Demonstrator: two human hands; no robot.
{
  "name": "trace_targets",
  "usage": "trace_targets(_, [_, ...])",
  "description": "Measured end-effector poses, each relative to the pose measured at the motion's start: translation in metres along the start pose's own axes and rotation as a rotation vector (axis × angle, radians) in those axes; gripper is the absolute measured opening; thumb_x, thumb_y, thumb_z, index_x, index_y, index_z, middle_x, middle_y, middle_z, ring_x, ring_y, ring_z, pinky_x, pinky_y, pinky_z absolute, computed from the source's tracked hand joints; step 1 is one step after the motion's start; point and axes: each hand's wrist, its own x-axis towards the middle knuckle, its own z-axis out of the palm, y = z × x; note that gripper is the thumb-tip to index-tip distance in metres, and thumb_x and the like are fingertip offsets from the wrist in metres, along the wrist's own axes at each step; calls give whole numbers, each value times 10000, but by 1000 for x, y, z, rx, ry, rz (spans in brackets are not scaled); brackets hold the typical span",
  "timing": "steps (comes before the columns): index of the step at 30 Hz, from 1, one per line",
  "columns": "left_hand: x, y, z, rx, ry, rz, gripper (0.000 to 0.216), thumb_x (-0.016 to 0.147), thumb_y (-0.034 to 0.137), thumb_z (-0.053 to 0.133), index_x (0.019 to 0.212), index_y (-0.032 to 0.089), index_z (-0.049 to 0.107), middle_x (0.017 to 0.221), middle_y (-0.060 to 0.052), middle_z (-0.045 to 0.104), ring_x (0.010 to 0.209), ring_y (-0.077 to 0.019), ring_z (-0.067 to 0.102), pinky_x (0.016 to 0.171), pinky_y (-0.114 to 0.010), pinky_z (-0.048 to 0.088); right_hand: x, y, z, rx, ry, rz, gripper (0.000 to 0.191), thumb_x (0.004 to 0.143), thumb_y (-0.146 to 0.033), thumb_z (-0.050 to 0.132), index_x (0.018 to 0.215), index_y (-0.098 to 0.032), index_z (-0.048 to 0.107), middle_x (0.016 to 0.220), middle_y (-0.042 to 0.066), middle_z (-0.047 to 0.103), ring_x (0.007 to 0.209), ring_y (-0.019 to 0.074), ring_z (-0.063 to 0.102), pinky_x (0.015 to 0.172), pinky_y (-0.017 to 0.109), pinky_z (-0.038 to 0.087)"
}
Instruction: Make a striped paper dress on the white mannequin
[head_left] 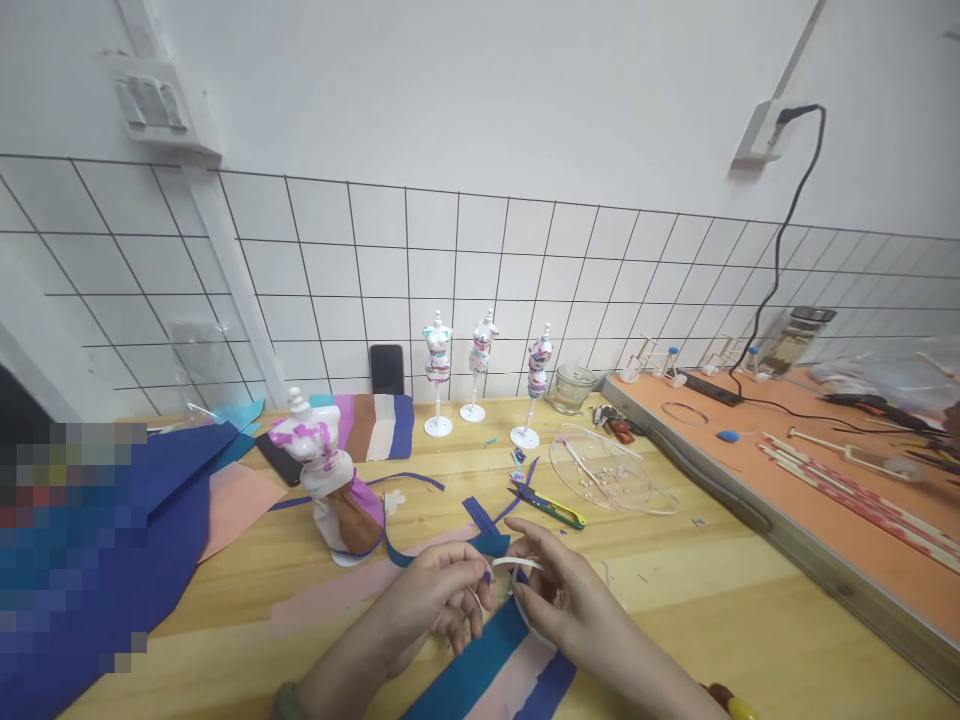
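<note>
While the white strip (515, 562) is held toward the counter's (675, 610) near edge: one end is pinched by left fingers (469, 572); right fingers (534, 537) are parted, grip unclear.
White strip: one; may be kinked if tugged unevenly.
Craft knife (553, 508): one; skin could be nicked if brushed.
Small mannequins (437, 355): three, by the far edge.
Large mannequin (322, 465): one, toward the left edge.

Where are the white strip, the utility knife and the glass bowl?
White strip (517, 561), head view: its arched middle.
Utility knife (555, 508), head view: the handle.
Glass bowl (571, 394), head view: front wall.
</note>
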Motion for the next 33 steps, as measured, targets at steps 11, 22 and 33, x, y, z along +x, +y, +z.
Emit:
trace_targets(11, [0, 0, -2, 23, 63, -40, 319, 693, 446, 646, 726, 135, 586, 510, -6, 607, 339, -54, 464, 314, -151, 275, 3, 7, 12, -166, 58, -23, 417, 843, -166, 483, 1256, -213, 456, 657, -26, 588, 515, 135, 543, 484, 230, 416])
trace_targets(22, [2, 5, -5, 69, 187, 82, 324, 564, 263, 762, 836, 122, 654, 662, 19, 614, 440, -50, 461, 450, -200, 341, 8, 13, 18, 435, 83, 195, 452, 780, -312, 653, 1175, -224, 451, 748, -33, 558, 493, 82, 474, 378, 165, 399])
trace_targets(33, [7, -7, 2, 83, 136, 185, 270, 610, 353, 780, 697, 113, 692, 550, 25, 570, 507, -82, 429, 516, -219, 322, 11, 4, 24, 593, 111, 318, 582, 625, -498, 767, 1041, -201, 488, 635, -78, 541, 311, 10, 379, 288, 127, 289])
